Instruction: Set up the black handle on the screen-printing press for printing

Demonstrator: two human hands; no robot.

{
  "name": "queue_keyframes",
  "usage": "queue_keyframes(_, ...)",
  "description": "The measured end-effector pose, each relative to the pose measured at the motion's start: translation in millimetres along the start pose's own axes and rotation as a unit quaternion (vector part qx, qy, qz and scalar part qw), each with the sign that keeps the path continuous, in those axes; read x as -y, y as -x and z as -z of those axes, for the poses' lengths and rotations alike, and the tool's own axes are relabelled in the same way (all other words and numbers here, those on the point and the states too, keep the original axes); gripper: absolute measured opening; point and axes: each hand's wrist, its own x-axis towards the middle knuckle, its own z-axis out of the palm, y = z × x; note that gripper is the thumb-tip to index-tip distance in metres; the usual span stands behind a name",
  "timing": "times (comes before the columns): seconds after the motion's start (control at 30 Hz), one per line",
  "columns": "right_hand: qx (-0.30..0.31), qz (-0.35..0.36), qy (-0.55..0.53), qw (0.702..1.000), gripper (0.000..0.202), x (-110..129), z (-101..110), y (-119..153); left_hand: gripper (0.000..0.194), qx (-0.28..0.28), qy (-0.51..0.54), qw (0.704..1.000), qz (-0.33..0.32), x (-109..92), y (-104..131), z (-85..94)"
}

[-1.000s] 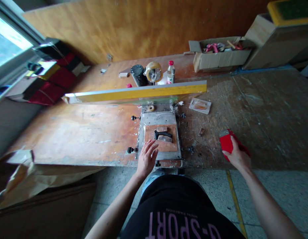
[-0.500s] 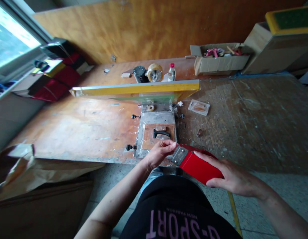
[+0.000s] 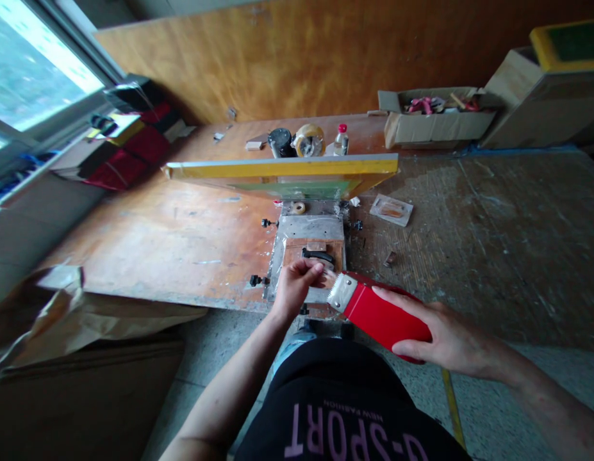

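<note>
A red tape dispenser [image 3: 383, 317] with a serrated metal blade points toward the left, tilted, above the near edge of the bench. My right hand [image 3: 443, 333] is wrapped around its wide end. My left hand [image 3: 299, 282] pinches what looks like the end of a strip of clear tape, just left of the blade; the strip barely shows. Beneath my left hand lies a metal plate [image 3: 311, 225] with a brown board on it. A curved black handle-like piece [image 3: 318, 255] rests on the board, partly hidden by my fingers.
A yellow-edged screen frame [image 3: 277, 168] stands raised behind the plate. Past it are a black container [image 3: 280, 142], a tape roll [image 3: 309, 141] and a red-capped bottle [image 3: 341, 141]. Black knobs [image 3: 255, 280] stick out beside the plate. An open cardboard box [image 3: 438, 128] stands at the back right.
My left hand has moved away from the dispenser's blade, leftward and slightly up, opening a gap between them. My right hand still holds the dispenser. The view has shifted slightly.
</note>
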Motion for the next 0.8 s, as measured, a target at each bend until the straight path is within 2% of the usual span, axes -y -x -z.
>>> queue_keyframes(0.13, 0.015, 0.0, 0.035, 0.999, 0.076, -13, 17, 14, 0.04, -0.134, -0.026, 0.989, -0.059, -1, -24, 59.3)
queue_keyframes(0.2, 0.021, -0.006, 0.05, 0.998, 0.075, -20, 21, 18, 0.041, -0.16, -0.039, 0.984, -0.064, -2, -31, 82.3)
queue_keyframes(0.27, 0.0, -0.005, 0.073, 0.997, 0.073, -27, 19, 18, 0.041, -0.165, -0.047, 0.983, -0.067, -4, -31, 90.2)
queue_keyframes(0.37, -0.068, -0.007, 0.109, 0.992, 0.072, -41, 10, 13, 0.039, -0.15, -0.043, 0.985, -0.068, -11, -14, 73.0)
queue_keyframes(0.47, -0.154, -0.028, 0.152, 0.976, 0.072, -62, -2, 6, 0.032, -0.096, -0.051, 0.992, -0.07, -17, 11, 35.9)
queue_keyframes(0.57, -0.214, -0.064, 0.214, 0.951, 0.069, -82, -13, 0, 0.017, -0.037, -0.138, 0.982, -0.121, -15, 30, -2.8)
queue_keyframes(0.7, -0.238, -0.098, 0.293, 0.921, 0.067, -94, -27, -9, 0.007, 0.01, -0.234, 0.954, -0.189, -4, 35, -38.8)
queue_keyframes(0.8, -0.241, -0.118, 0.324, 0.907, 0.065, -101, -36, -18, 0.007, 0.047, -0.252, 0.947, -0.192, 0, 31, -49.2)
